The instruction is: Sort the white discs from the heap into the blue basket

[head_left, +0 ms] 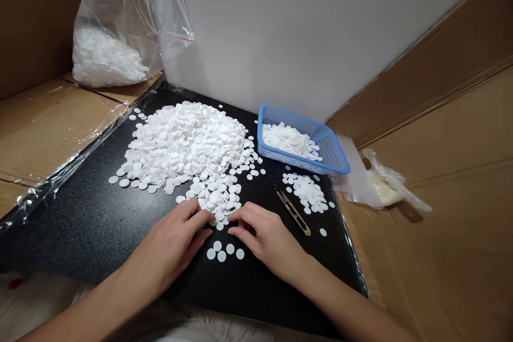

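Observation:
A large heap of small white round discs (pixel 188 141) is spread over the black tabletop, with a looser tongue of discs (pixel 216 192) reaching toward me. My left hand (pixel 172 238) rests at the left of this tongue, its index fingertip at the nearest discs and its thumb apart below. Opposite it, my right hand (pixel 264 230) has its fingertips at the tongue's right edge, thumb and index apart. Neither hand visibly grips a disc; the other fingers are partly hidden. Several separate discs (pixel 222 256) lie flat between and just below the hands.
Right of the heap stands a blue mesh basket (pixel 328 152) holding more discs. Beside it lie a smaller disc pile (pixel 308 192) and thread snips (pixel 294 214). A clear bag of white pieces (pixel 106 59) sits back left on cardboard; zip bags (pixel 385 187) lie right.

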Action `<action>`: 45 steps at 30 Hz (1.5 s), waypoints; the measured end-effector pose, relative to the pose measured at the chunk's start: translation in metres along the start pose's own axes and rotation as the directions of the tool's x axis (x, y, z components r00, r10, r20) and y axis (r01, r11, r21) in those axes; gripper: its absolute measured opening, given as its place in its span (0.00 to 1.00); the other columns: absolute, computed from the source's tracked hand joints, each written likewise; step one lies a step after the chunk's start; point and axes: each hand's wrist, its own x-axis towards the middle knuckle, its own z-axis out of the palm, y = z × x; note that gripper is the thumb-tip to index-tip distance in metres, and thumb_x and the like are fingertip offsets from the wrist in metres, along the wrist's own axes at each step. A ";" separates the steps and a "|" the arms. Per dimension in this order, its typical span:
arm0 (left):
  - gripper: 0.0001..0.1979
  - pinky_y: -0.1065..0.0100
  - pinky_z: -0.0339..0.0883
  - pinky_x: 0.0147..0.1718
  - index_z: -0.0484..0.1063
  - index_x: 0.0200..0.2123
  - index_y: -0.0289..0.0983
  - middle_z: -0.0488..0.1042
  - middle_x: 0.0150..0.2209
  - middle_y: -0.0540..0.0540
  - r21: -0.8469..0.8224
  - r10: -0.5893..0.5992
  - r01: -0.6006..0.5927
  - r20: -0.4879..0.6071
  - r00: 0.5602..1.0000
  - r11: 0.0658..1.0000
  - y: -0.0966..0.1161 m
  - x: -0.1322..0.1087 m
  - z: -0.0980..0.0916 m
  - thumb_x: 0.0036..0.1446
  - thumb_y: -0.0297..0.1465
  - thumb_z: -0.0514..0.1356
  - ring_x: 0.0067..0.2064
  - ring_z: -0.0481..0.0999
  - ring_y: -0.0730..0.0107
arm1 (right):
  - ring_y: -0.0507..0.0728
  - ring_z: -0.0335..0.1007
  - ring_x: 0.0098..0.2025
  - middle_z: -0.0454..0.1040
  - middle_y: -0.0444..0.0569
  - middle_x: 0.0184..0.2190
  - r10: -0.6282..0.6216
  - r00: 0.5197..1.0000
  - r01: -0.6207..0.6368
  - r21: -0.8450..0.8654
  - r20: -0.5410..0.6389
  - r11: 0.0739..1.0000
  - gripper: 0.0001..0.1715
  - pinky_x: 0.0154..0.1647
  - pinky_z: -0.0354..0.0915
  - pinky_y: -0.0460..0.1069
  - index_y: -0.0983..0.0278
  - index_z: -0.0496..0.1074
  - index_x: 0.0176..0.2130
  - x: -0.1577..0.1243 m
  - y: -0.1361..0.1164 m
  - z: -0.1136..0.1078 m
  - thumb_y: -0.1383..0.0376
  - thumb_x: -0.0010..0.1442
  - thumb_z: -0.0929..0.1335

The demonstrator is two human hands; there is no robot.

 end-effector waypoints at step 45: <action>0.08 0.71 0.67 0.37 0.74 0.41 0.43 0.71 0.37 0.50 -0.216 -0.021 0.009 -0.053 0.998 0.976 -0.005 -0.025 -0.015 0.65 0.27 0.55 0.37 0.74 0.69 | 0.51 0.71 0.31 0.72 0.46 0.33 -0.110 0.991 0.120 -0.134 0.082 0.984 0.07 0.32 0.65 0.45 0.61 0.77 0.41 0.005 -0.015 0.022 0.65 0.68 0.67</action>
